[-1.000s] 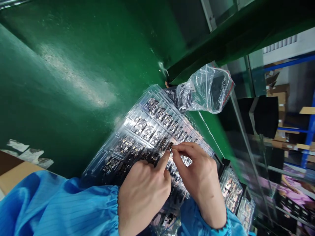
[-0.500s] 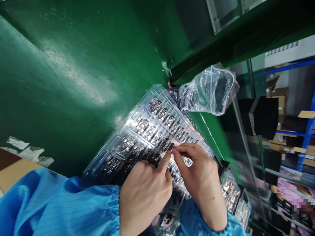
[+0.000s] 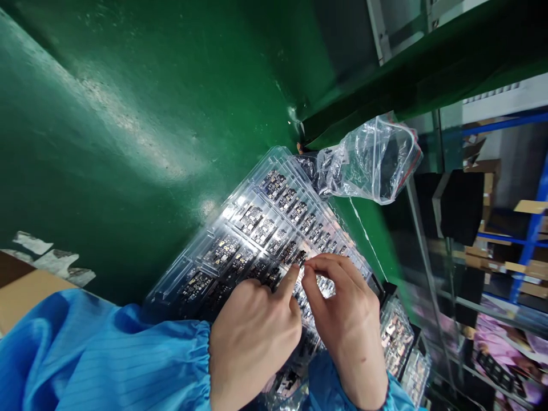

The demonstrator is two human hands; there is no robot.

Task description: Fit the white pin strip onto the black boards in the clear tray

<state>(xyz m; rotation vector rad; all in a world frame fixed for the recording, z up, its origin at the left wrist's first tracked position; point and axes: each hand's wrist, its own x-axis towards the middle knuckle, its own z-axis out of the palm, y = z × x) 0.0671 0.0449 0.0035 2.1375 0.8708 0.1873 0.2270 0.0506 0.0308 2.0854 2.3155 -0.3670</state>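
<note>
A clear plastic tray (image 3: pixel 192 240) holds rows of small dark circuit boards (image 3: pixel 250 218) in its pockets. Over its near part, my left hand (image 3: pixel 257 331) stretches the index finger to the edge of one circuit board (image 3: pixel 301 257); its other fingers are curled under, partly hidden. My right hand (image 3: pixel 346 319) is closed in a thumb-and-index pinch at the right of that same board. Whatever lies between those two fingertips is too small to make out. Both hands cover some of the pockets.
Past the tray's far corner, a clear zip bag (image 3: pixel 363 160) lies on the green surface (image 3: pixel 128 103). At the right, another tray of small parts (image 3: pixel 396 337) sits low. A cardboard box (image 3: pixel 29 291) stands at the left edge. Blue shelving (image 3: pixel 528 251) holds cartons farther right.
My right fingertips have drawn slightly away from the board, down and to the right. The left index finger stays at the board. The whole view has shifted a little.
</note>
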